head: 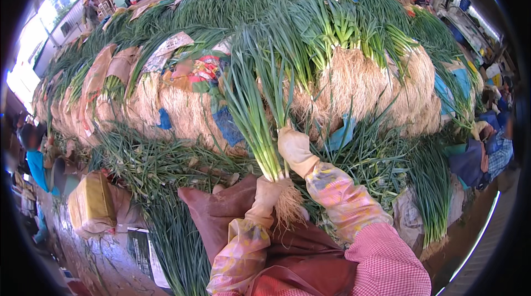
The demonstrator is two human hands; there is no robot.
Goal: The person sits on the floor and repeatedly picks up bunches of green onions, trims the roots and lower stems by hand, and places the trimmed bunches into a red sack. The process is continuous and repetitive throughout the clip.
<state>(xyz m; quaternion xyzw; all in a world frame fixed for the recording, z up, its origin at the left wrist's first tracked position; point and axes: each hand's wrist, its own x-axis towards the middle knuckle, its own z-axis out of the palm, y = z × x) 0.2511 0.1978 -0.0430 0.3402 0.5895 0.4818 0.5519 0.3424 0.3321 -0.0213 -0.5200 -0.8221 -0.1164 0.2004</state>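
A bunch of green onions (263,140) stands tilted in front of me, leaves pointing away over the pile. My left hand (269,194), in a pale glove, grips its white lower stalks just above the tangled roots (289,206). Close against the bunch's right side, my right hand (293,146), gloved too, has its fingers closed around a few green onion stalks (281,111). The glove hides exactly how many it holds. Beneath both hands, a maroon apron (232,202) covers my lap.
A long heap of green onions (352,72), roots facing me, spans the view ahead. Loose leaves (166,157) litter its foot. More onions lie at lower left (178,246) and right (431,196). A yellow wrapped block (92,202) sits left. Co-workers (493,150) sit at both sides.
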